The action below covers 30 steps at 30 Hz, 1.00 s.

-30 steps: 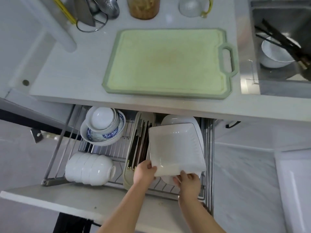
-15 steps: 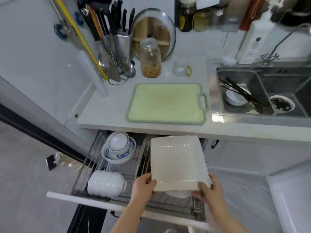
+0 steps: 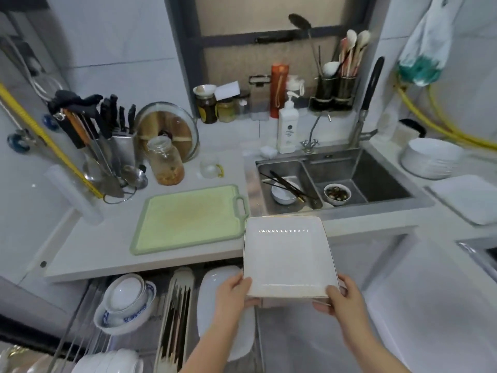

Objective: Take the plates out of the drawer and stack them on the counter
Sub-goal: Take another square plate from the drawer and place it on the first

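A square white plate (image 3: 287, 255) with a thin gold rim is held level in front of the counter edge, above the open drawer (image 3: 258, 332). My left hand (image 3: 232, 293) grips its near left corner and my right hand (image 3: 341, 297) grips its near right corner. Below it an oval white plate (image 3: 215, 305) stands in the drawer's wire rack. On the counter at the far right sit a stack of round white plates (image 3: 430, 158) and a square white plate (image 3: 468, 197).
A green cutting board (image 3: 188, 219) lies on the counter (image 3: 94, 251) left of the held plate. Behind it are a jar (image 3: 165, 164), knife block and pot lid. The sink (image 3: 336, 181) holds bowls and chopsticks. The drawer also holds blue-patterned bowls (image 3: 125, 302), white bowls and a chopstick tray (image 3: 174, 321).
Both hands have lifted the square plate up out of the drawer and moved it right, to counter height. The view has tilted up, showing the sink and right counter.
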Motion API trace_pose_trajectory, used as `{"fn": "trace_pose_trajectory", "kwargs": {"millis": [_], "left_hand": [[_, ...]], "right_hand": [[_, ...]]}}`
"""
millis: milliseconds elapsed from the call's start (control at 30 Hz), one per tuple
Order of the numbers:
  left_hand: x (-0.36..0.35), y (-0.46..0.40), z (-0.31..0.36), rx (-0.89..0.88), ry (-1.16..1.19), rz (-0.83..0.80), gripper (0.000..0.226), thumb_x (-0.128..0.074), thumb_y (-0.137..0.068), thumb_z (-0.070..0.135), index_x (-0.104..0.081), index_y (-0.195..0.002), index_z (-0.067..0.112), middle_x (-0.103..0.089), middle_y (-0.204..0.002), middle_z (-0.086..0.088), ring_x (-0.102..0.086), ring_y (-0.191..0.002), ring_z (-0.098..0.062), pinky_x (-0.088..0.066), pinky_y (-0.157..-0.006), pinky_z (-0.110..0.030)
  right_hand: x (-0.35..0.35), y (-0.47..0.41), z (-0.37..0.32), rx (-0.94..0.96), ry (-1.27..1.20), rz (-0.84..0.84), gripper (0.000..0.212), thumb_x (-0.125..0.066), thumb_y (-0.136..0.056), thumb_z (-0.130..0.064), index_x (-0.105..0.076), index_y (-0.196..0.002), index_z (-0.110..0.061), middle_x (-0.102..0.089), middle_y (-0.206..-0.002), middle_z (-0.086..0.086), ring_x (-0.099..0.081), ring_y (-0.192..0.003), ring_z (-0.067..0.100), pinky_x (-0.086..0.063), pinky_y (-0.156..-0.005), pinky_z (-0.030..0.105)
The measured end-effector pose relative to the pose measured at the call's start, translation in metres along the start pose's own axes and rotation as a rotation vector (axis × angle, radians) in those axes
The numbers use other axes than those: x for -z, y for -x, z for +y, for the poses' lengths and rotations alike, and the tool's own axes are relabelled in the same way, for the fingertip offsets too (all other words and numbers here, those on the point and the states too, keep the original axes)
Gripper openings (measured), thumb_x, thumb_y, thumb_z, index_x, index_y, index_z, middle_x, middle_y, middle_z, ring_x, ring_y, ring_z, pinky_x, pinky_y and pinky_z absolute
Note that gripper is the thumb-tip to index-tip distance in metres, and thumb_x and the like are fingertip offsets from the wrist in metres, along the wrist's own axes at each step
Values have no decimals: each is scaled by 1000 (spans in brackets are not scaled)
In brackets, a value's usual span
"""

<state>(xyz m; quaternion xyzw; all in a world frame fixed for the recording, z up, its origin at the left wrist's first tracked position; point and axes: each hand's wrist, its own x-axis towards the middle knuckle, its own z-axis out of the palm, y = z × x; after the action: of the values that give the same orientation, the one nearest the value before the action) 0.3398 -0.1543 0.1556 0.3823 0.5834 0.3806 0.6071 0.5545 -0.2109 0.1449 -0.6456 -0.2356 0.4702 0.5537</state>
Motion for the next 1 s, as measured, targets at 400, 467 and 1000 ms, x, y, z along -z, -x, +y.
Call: {"fn": "trace_pose_trajectory", "kwargs": {"millis": [400, 467, 1000], "left_hand": [[-225, -25, 29, -78, -124, -204, 22, -47, -96, 8, -64, -106, -1, -62, -92, -12, -57, -79, -19, -57, -60, -24], [-258, -30, 35, -93, -130, -240, 23, -44, -98, 10, -63, -104, 0, -59, -88, -11, -56, -77, -17, -56, -60, -24], [-458, -140, 99, -52, -174, -513, 22, -50, -92, 5, -69, -82, 6, -59, -69, -5, -53, -55, -15, -48, -47, -22]], "right_hand": [[182, -64, -66, 83, -80, 216, 30, -46, -92, 1, -57, -119, -7, -71, -94, 15, -73, -71, 33, -58, -66, 38], [205, -71, -78, 100, -104, 249, 29, -44, -93, 1, -57, -118, -6, -71, -92, 14, -71, -74, 36, -57, -59, 35], [305, -184, -127, 91, -283, 541, 27, -49, -93, -2, -65, -112, -12, -73, -99, 12, -72, -66, 23, -56, -51, 26]]}}
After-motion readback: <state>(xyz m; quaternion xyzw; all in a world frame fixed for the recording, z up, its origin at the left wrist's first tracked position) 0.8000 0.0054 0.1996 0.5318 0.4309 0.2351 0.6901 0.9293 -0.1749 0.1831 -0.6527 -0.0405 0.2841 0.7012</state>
